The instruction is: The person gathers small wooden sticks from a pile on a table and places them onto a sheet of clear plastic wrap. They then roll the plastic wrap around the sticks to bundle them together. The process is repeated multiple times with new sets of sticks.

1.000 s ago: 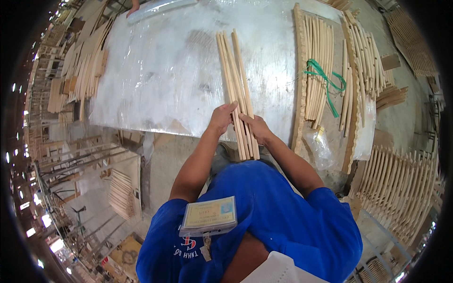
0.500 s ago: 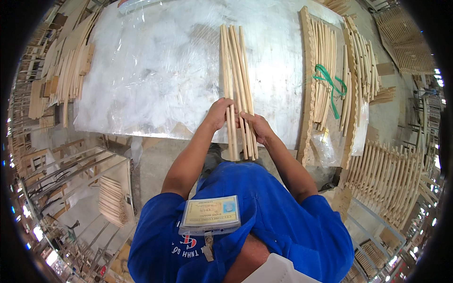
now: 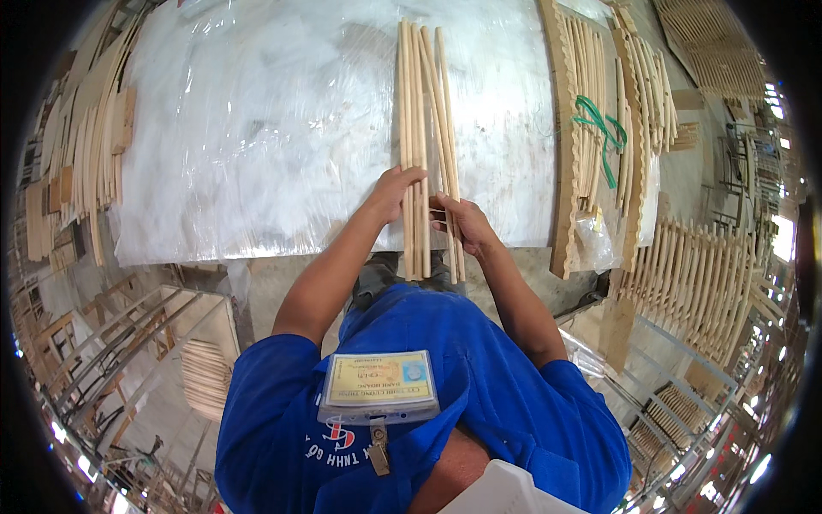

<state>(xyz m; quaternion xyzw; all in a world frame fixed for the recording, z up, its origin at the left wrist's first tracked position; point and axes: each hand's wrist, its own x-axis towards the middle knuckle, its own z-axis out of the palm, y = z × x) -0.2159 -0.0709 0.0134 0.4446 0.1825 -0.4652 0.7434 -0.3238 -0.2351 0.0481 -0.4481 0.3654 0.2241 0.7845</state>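
Several long, thin wooden rods lie lengthwise over the near edge of a white, film-covered table, in two groups. My left hand is closed around the left group of wooden rods, with its thumb across the top. On the other side, my right hand grips the smaller right group of wooden rods, its fingers reaching under them towards the left group. A narrow gap parts the groups at my hands. The rods' near ends stick out past the table edge, above my legs.
Right of the table, rods bundled with a green ribbon lie between wooden strips with wavy edges. More rods and boards are stacked at the left. A metal-framed rack stands lower left, and a stack of rods lower right.
Rods have shifted from the right group to the left one, so the left group is now larger. The gap between my hands has moved right. The whole view has tilted slightly.
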